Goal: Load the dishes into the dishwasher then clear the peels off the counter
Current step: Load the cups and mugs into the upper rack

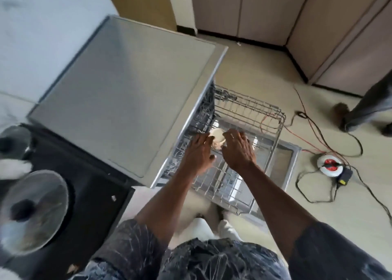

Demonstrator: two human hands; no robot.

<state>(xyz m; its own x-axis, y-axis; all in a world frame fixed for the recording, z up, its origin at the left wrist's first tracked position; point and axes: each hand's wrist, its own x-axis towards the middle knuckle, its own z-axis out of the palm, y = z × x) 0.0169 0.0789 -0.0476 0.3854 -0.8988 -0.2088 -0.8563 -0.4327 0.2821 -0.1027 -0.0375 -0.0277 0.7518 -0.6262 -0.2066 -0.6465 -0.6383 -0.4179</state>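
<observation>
Now the bowl (216, 133) sits low in the pulled-out dishwasher rack (267, 118), towards its left side. The right hand (238, 150) curls its grip over the bowl's rim, while the left hand (198, 151) lies straight-fingered against its side. Loading seems underway. Next, the bowl likely needs settling between the wires before release.

The pulled-out grey wire dishwasher rack (248, 107) is open from above; upright tines and a raised rim fence its sides. The flat grey counter top (127, 88) overhangs its left edge. A pale round bowl (217, 134) occupies the middle rows.
</observation>
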